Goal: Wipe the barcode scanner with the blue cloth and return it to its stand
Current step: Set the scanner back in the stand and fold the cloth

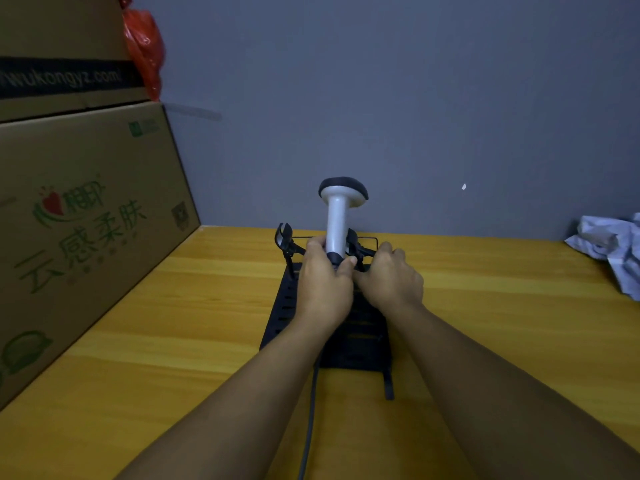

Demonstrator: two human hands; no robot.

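The white barcode scanner (337,216) with a black head stands upright at the far middle of the wooden table, its head against the grey wall. My left hand (323,284) is wrapped around the lower end of its handle. My right hand (393,280) rests beside it on the black stand (287,306), fingers curled on the stand's clamp part. A dark cable (310,410) runs from the scanner toward me between my forearms. The blue cloth (613,247) lies crumpled at the right edge of the table, away from both hands.
Large cardboard boxes (86,216) are stacked along the left side of the table, with a red plastic bag (145,46) on top behind them. The grey wall (415,98) closes off the back. A black strap (388,384) sticks out from the stand's near edge.
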